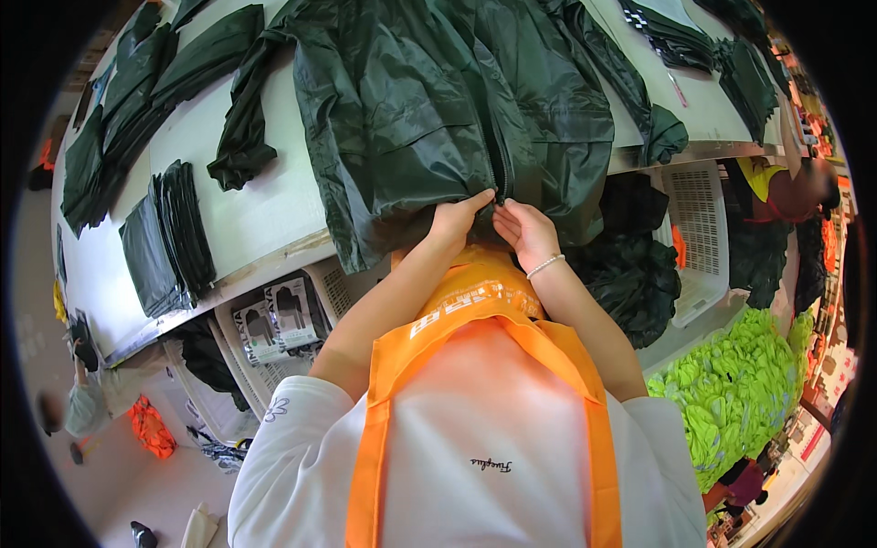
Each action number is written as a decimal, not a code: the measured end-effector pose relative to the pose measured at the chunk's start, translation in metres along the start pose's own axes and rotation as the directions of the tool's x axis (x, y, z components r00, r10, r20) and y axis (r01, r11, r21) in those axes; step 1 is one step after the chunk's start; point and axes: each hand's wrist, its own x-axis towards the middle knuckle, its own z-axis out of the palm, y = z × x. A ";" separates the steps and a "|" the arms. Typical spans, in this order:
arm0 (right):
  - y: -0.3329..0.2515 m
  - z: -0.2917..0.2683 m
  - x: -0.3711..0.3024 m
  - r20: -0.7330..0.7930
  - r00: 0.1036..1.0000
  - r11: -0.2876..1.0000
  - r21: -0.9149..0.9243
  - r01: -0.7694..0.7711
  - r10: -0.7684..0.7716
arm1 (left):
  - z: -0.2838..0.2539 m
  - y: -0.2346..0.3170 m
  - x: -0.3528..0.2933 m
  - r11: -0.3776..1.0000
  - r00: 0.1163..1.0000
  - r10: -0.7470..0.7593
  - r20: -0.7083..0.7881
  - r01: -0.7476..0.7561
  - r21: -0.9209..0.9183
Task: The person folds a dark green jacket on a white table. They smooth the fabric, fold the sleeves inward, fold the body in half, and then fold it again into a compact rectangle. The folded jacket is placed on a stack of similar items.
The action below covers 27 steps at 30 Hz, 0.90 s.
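A dark green, shiny rain jacket [393, 110] lies spread over the table's front edge, its hem hanging toward me. Down its front runs a dark zipper [499, 164], closed along the lower stretch that shows. At the hem, my left hand [457, 219] is closed on the jacket beside the zipper's lower end, most of its fingers hidden under the cloth. Just to the right, my right hand [527, 232] pinches the zipper's bottom end between thumb and fingers. Both hands almost touch. The zipper's slider is too small to make out.
On the white table [265, 205] lie folded dark garments [169, 237] at left and more dark pieces [671, 41] at far right. Below stand white crates [699, 237] and packaged garments [281, 320]. A lime-green heap [731, 384] lies at right. Other people are at both sides.
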 end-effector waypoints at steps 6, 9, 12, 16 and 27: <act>0.007 0.009 -0.003 -0.048 0.998 0.997 -0.063 0.045 -0.049 | -0.001 -0.010 -0.001 0.990 0.990 0.126 -0.060 -0.122 0.071; 0.008 0.012 -0.005 -0.058 0.996 0.996 -0.059 0.067 -0.070 | -0.006 -0.018 0.003 0.942 0.962 0.264 -0.064 -0.243 0.233; 0.008 0.011 -0.004 -0.077 0.994 0.994 -0.079 0.077 -0.083 | -0.006 -0.014 -0.007 0.682 0.892 0.452 0.020 -0.360 0.636; 0.004 0.013 -0.002 -0.042 0.989 0.957 -0.258 0.130 -0.145 | -0.010 -0.008 -0.012 0.362 0.871 0.443 0.212 -0.390 0.846; -0.030 0.025 0.016 0.611 0.748 -0.152 -0.790 0.593 -0.260 | -0.031 -0.017 -0.011 0.297 0.831 0.454 0.322 -0.482 0.825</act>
